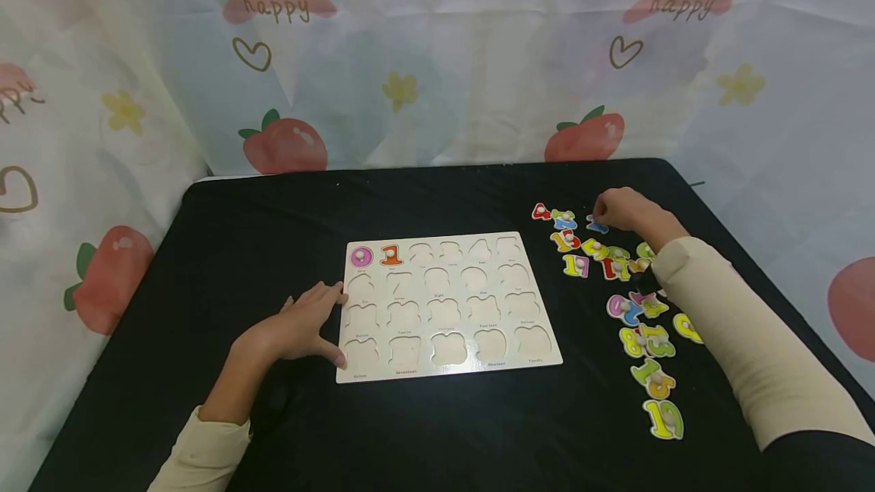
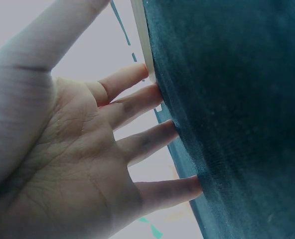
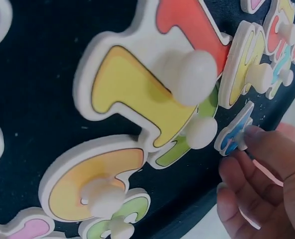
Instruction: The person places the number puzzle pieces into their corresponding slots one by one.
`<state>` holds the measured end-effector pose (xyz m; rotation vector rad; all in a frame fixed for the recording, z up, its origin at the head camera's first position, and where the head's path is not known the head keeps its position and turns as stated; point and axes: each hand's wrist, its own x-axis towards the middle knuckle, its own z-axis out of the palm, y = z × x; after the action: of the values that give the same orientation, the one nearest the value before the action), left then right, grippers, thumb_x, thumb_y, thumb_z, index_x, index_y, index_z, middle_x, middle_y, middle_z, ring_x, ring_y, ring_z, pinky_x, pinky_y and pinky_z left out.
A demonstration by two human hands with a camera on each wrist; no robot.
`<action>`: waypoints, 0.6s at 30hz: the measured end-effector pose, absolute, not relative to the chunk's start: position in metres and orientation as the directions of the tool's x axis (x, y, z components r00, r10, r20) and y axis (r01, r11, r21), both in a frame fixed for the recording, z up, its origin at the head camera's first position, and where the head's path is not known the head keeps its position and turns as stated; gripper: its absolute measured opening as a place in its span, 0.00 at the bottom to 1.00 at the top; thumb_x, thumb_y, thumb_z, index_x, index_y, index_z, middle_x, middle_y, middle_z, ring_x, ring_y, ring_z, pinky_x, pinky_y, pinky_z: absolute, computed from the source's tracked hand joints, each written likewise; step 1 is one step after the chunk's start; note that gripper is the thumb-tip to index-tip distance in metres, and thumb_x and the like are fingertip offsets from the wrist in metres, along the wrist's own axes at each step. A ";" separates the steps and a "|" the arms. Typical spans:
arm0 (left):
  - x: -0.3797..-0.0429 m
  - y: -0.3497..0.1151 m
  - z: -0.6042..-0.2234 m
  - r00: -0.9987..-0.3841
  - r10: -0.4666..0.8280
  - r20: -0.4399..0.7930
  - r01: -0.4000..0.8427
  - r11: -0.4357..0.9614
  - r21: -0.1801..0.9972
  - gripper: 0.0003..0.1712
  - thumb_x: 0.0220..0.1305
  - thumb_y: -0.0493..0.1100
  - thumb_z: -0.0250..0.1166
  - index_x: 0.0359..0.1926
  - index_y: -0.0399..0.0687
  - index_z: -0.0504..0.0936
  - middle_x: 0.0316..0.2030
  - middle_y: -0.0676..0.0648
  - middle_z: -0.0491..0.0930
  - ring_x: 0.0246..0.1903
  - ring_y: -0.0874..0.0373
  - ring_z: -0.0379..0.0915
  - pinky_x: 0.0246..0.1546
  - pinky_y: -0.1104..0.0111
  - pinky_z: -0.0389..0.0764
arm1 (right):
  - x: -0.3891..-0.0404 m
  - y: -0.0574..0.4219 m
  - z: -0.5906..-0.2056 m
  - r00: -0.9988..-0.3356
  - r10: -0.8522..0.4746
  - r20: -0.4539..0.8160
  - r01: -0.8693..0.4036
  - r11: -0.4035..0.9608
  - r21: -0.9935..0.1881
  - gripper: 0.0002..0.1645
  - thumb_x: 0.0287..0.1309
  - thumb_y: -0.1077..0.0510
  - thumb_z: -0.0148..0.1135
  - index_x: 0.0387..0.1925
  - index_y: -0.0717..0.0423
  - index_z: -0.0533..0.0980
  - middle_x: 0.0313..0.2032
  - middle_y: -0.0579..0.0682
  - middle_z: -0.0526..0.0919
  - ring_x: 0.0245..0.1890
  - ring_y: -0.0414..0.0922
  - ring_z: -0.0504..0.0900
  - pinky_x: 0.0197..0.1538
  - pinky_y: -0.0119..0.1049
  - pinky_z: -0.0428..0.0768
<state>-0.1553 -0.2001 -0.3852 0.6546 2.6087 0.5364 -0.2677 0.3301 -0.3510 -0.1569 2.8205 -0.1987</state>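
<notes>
Right hand point(image 1: 625, 209) pinched the white knob point(image 3: 241, 142) of a blue number piece point(image 1: 597, 225) between thumb and fingers, at far right of the table point(image 1: 437, 431), beyond the board's upper right corner. Whether the piece had left the cloth, couldn't tell. Left hand point(image 1: 294, 329) had fingers straight and spread, thumb apart, touching the left edge of the white puzzle board point(image 1: 447, 294). Purple 0 point(image 1: 361, 257) and orange 1 point(image 1: 391, 255) sat in its top-row slots at left. Loose knobbed pieces point(image 1: 576, 266), some overlapping, ran down the right side; red 4 point(image 1: 541, 212) lay farthest left among them. Fruit-print curtain point(image 1: 472, 44) hung behind.
</notes>
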 end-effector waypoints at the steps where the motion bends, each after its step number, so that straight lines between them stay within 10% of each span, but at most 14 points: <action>1: -0.155 -0.200 -0.385 -0.812 0.512 -0.280 0.360 0.817 0.450 0.57 0.36 0.58 0.78 0.64 0.40 0.60 0.61 0.37 0.60 0.60 0.42 0.55 0.55 0.34 0.49 | -0.268 0.330 -0.351 -0.946 -0.134 -0.295 -0.094 0.985 -0.147 0.09 0.60 0.65 0.57 0.39 0.69 0.76 0.33 0.58 0.77 0.29 0.50 0.73 0.36 0.46 0.74; 18: -0.156 -0.200 -0.386 -0.807 0.517 -0.287 0.365 0.818 0.445 0.57 0.37 0.58 0.78 0.64 0.40 0.60 0.65 0.34 0.56 0.66 0.38 0.45 0.55 0.34 0.46 | -0.271 0.293 -0.338 -0.951 -0.233 -0.202 -0.215 0.971 -0.105 0.07 0.58 0.66 0.58 0.38 0.67 0.76 0.31 0.55 0.78 0.27 0.48 0.72 0.34 0.44 0.72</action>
<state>-0.1559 -0.2004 -0.3863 0.6608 2.6021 0.5232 -0.2707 0.2930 -0.3380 -0.3341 2.9051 -0.1202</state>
